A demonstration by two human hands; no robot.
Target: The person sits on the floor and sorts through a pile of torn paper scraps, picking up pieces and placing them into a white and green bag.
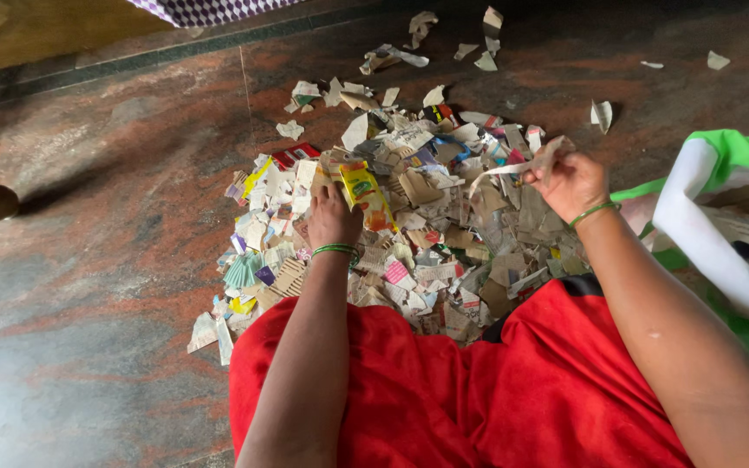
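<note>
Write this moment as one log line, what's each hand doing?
left hand: on yellow packet | right hand: holds paper strip | under: scrap pile | floor

A polished stone floor [114,260], mottled red-brown and grey, fills the scene. Loose paper scraps [478,43] lie scattered on it at the far side, well apart from each other. A white and green sack [704,199] sits at the right edge, its mouth open with paper inside. Red cloth [478,399] spreads across the near middle. At the far left runs a yellowish wall base [36,35]; a purple checked fabric [201,9] hangs at the far edge.
</note>
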